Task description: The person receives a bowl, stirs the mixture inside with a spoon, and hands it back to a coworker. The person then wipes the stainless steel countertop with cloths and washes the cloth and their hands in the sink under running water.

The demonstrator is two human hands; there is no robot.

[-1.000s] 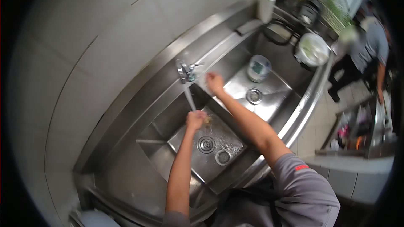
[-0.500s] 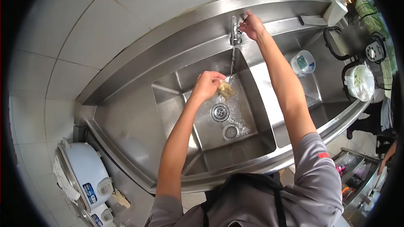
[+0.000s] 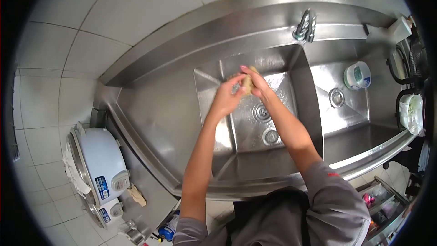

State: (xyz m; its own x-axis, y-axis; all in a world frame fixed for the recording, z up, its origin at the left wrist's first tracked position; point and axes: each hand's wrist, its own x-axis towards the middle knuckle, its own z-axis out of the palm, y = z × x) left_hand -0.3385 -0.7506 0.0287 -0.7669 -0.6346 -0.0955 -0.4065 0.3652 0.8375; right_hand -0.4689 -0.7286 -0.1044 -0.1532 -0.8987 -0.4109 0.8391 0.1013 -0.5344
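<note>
Both of my hands meet above the left sink basin [image 3: 221, 155]. Pressed between them is a small, crumpled yellowish cloth [image 3: 247, 84], mostly covered by fingers and slightly blurred. My left hand [image 3: 229, 94] grips it from the left, and my right hand [image 3: 257, 82] closes on it from the right. Below them, the wet basin floor has a round drain [image 3: 262, 112], with a second round metal strainer [image 3: 270, 136] nearer to me. The faucet [image 3: 306, 26] stands at the back ledge, apart from both hands.
A white tub [image 3: 357, 75] rests in the right basin [image 3: 346, 134] near its drain. At the far right are a bag-lined container [image 3: 412, 113] and a white bottle [image 3: 399, 29]. Rice cookers [image 3: 104, 166] stand to the left, beside a beige cloth [image 3: 136, 196].
My right hand has left the faucet and joined my left hand on the cloth. The water stream no longer shows. The view has shifted, so the sink appears further right.
</note>
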